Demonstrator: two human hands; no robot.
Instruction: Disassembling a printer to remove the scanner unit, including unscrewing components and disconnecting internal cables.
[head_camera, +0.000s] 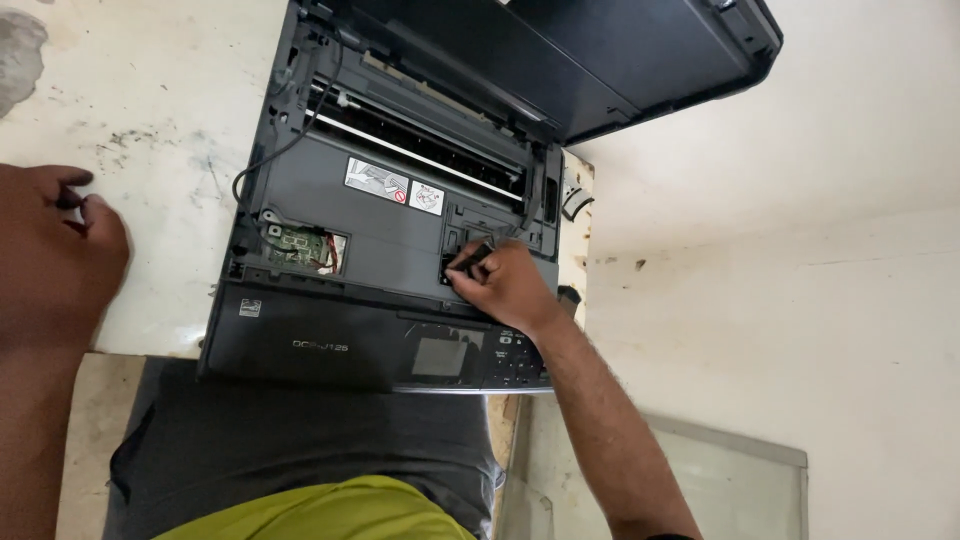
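**Small black part being worked at the right of the open printer**

While the printer (340, 230) lies open on the white table (170, 130), its scanner lid (560, 50) is tipped up at the far side. The right hand (500, 285) is inside the printer, just past the little screen (440, 355) on the front panel. Its fingers (470, 262) are pinched on a small black part (468, 252) at a dark slot there. I cannot tell if the part is going in or coming out.

The left hand (50, 250) rests on the table, well to the left of the printer. Its thumb and fingers are curled close together, and I cannot tell if they hold anything.

Left of the slot, a small green circuit board (298, 245) shows through a hole, with a black cable (275, 150) running up from it. Two white stickers (395, 185) sit between the board and the slot.

I think this step is about that black part. The next move needs a gentle, steady pinch, so nothing bends or snaps.
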